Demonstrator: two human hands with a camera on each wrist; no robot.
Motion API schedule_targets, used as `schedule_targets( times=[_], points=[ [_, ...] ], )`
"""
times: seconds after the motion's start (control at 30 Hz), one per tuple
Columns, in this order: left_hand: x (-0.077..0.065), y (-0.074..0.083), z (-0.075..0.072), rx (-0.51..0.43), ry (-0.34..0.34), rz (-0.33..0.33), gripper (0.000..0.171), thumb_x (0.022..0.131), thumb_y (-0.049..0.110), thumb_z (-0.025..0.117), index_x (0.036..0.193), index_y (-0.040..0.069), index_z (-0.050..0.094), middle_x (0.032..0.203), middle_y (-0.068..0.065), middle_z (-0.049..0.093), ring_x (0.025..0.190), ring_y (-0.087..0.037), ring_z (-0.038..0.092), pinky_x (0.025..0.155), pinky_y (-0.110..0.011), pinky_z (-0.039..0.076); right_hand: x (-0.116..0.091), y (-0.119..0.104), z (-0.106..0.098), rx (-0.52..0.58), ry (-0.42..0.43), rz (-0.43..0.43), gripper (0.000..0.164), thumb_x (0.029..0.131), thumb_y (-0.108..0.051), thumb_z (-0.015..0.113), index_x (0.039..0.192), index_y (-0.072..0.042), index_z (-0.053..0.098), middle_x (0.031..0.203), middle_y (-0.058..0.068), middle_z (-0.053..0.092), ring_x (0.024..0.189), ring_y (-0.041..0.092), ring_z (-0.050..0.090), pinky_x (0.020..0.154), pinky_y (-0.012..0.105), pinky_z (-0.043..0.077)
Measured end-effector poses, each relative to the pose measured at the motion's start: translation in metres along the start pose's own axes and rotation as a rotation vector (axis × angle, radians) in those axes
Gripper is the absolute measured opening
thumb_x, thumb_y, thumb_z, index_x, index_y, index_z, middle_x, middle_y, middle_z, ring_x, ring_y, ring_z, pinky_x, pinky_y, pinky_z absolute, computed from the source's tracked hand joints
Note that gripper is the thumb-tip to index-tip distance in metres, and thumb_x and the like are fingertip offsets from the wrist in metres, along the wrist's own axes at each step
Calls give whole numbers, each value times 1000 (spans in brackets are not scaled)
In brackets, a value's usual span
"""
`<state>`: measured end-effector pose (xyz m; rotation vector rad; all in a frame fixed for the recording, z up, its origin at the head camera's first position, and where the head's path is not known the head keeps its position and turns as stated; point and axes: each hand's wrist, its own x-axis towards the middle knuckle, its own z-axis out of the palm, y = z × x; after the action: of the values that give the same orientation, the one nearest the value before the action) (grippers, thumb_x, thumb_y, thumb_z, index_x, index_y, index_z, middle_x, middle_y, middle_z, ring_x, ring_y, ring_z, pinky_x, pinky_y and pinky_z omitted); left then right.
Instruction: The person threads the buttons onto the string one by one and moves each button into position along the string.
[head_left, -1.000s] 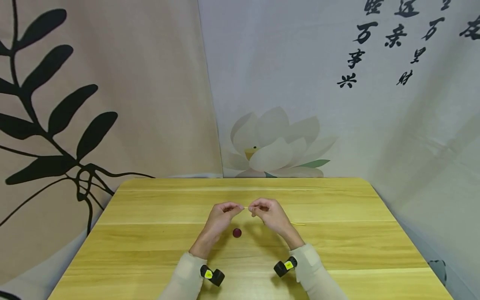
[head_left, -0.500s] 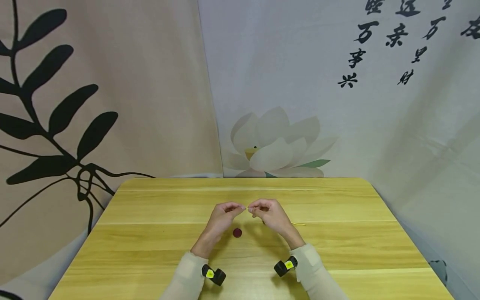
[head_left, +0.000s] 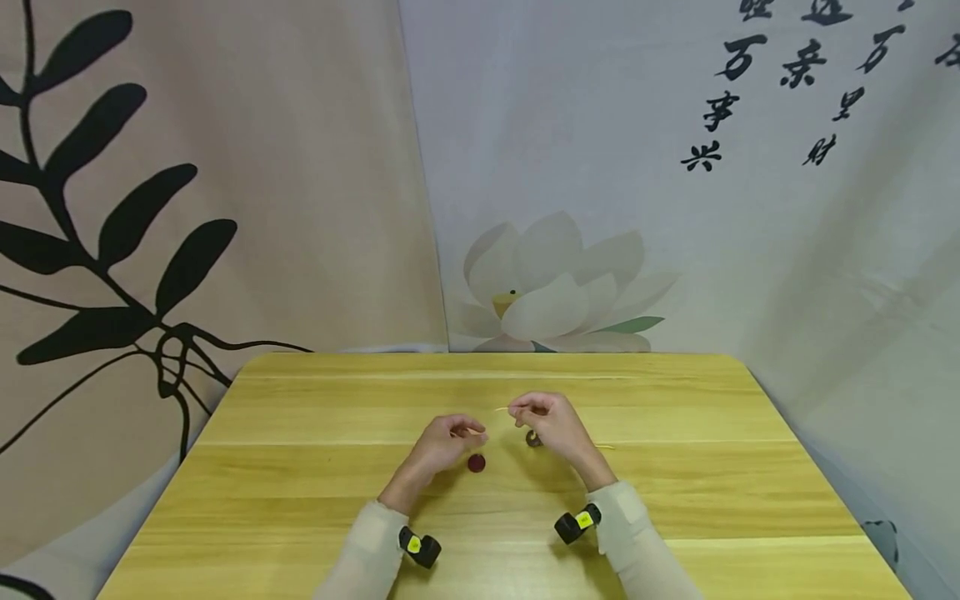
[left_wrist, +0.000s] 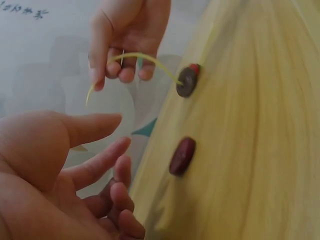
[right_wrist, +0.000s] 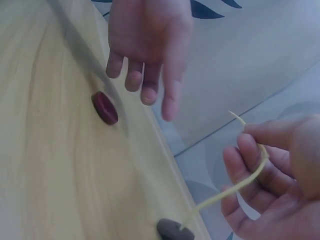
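My right hand [head_left: 553,423] pinches a thin yellow string [right_wrist: 235,187] between thumb and index finger, and its short tip pokes out past them. From those fingers the string curves down into the middle of a dark brown button-like disc [left_wrist: 187,82]. A small red piece [left_wrist: 195,68] shows right behind the disc. My left hand [head_left: 442,443] holds nothing; in the left wrist view its thumb and fingers are apart, the fingers loosely bent. Just below its fingertips in the head view, a dark red round disc [head_left: 476,462] is on the table.
The wooden table [head_left: 300,500] has rounded far corners. More yellow string [head_left: 604,447] lies on it, to the right of my right wrist. Behind stands a cloth backdrop [head_left: 337,208] with printed leaves, a flower and characters. A black camera [head_left: 420,547] is strapped on each wrist.
My left hand has let go of the string's end and drawn back left and toward me. My right hand has shifted slightly up and right, and the brown disc shows beneath it.
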<state>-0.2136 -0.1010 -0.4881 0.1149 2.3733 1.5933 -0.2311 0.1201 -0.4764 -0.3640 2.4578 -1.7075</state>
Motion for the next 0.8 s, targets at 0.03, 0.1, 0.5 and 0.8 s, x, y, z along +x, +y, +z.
schedule_targets(
  times=[0.03,0.1,0.5,0.8],
  points=[
    [0,-2,0,8,-9,-4,21,91,21,71,106,6,70,94,-7,63,86,-22,56,71,-32,44,1,2,0,4,1,2,20,99,-17,61,108,-3,72,97,22,69,91,39,64,56,28,46],
    [0,-6,-1,31,-17,2,21,90,19,72,106,5,70,91,-7,64,83,-21,58,70,-31,44,2,4,-1,9,5,8,22,99,-18,61,108,-1,72,97,22,68,91,38,65,58,30,47],
    [4,-22,-12,115,-47,17,20,88,18,75,104,7,70,89,-3,59,78,-18,50,70,-32,41,11,29,-6,39,72,86,19,97,-7,58,108,1,72,101,21,70,89,33,67,61,31,51],
    [2,-24,-17,123,-122,42,22,88,16,74,105,4,68,85,-3,57,74,-16,48,67,-30,40,14,45,-11,72,100,125,17,96,-8,62,107,0,72,106,15,71,90,20,64,74,28,52]
  ],
)
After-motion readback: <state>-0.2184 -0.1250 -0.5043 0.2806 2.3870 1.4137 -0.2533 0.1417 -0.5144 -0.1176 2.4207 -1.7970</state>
